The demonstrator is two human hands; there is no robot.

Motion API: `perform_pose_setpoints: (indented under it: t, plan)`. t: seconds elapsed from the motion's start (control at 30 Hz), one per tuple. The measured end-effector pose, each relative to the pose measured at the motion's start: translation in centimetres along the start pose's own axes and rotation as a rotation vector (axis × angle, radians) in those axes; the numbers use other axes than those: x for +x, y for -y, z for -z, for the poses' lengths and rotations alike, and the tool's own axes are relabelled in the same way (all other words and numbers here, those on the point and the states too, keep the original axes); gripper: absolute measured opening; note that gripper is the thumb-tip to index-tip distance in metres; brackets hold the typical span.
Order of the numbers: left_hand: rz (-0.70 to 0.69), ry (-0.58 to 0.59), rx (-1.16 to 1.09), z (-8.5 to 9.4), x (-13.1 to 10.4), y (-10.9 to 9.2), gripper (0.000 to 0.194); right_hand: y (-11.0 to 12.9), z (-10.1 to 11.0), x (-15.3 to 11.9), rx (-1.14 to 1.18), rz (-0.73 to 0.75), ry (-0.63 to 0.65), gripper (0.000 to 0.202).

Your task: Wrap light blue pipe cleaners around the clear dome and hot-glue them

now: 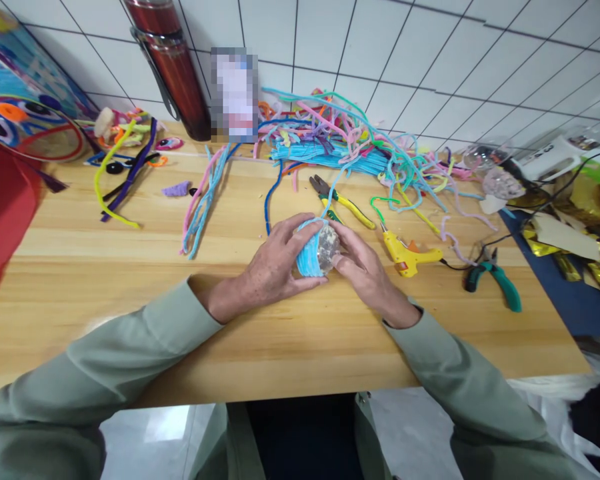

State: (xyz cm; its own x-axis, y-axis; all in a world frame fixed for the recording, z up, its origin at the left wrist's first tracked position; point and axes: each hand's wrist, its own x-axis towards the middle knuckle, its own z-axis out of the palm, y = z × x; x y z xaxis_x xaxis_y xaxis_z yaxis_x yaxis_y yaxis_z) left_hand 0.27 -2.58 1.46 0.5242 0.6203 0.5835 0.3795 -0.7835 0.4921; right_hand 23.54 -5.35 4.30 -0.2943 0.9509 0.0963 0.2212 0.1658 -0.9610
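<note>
Between my two hands, above the wooden table, is a round clear ball (pixel 329 248) whose left part is wrapped in light blue pipe cleaner (pixel 309 257). A loose blue strand rises from its top toward the pile behind. My left hand (pixel 275 260) holds the wrapped side, thumb across the front and fingers over the top. On the clear side, my right hand (pixel 363 263) grips with thumb and fingers. Just behind the ball lie yellow-green pliers (pixel 347 202). To the right of my right hand is a yellow glue gun (pixel 407 253).
A heap of colored pipe cleaners (pixel 330 157) lies along the tiled wall. Behind stand a red thermos (pixel 177 73) and a blurred phone (pixel 234 97). Pink and blue strands (pixel 207 200) lie left; green-handled pliers (pixel 495 277) and gold wrappers (pixel 570 247) are right.
</note>
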Motion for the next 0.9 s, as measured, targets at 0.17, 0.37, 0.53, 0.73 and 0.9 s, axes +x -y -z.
perform_pose_setpoints:
  t: [0.17, 0.37, 0.53, 0.73, 0.9]
  plan:
    - [-0.008, 0.021, 0.019, -0.2, -0.2, -0.4, 0.1, 0.0, -0.7, -0.4, -0.037, 0.026, -0.048, 0.059]
    - [-0.024, 0.01, 0.012, -0.3, -0.3, -0.3, 0.098, 0.0, -1.0, -0.6, -0.065, 0.06, -0.075, 0.056]
    - [-0.059, -0.009, 0.004, -0.3, -0.2, -0.2, 0.097, -0.2, -1.2, -0.7, -0.077, 0.048, -0.084, 0.057]
    - [-0.021, -0.013, -0.029, -0.3, -0.1, 0.0, 0.094, -0.8, -1.3, -0.6, -0.11, 0.077, -0.092, 0.067]
    - [0.038, -0.003, -0.052, -0.2, 0.0, 0.2, 0.094, -1.0, -0.8, -0.2, -0.031, 0.061, -0.048, 0.06]
